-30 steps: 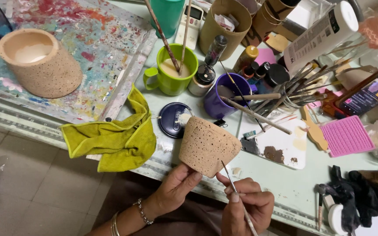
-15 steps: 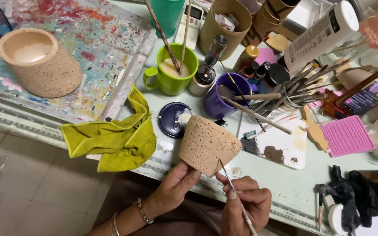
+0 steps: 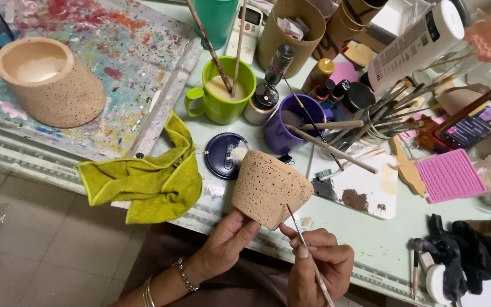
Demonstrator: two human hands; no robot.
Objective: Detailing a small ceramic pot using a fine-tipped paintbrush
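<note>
Two hands are busy at the near edge of the table. My left hand (image 3: pixel 225 244) cups the speckled pot (image 3: pixel 268 187) from below, fingers wrapped on its side, so the pot stays up off the table and tipped over — its closed bottom faces away and its side faces me. That tilt puts the side where I can see it well. My right hand (image 3: pixel 319 267) is pinched shut on a thin brush (image 3: pixel 305 250), held like a pencil, and the brush tip touches the lower side of the pot. Holding it close to the tip likely helps keep it steady for small marks.

Just beside the pot, to the left, lies a crumpled yellow-green cloth (image 3: pixel 143 182), close enough to wipe with. A dark blue lid (image 3: pixel 227 154) sits flat behind the pot. Past it stands a green mug (image 3: pixel 221 98) with two long sticks leaning in it, and a purple cup (image 3: pixel 290 126) with a stick in it too — both near for dipping, I think. A white palette (image 3: pixel 365 187) with brown and black paint lies to the right. A second speckled pot (image 3: pixel 49 82) rests well apart on the paint-splashed board (image 3: pixel 115 51) at far left.
</note>
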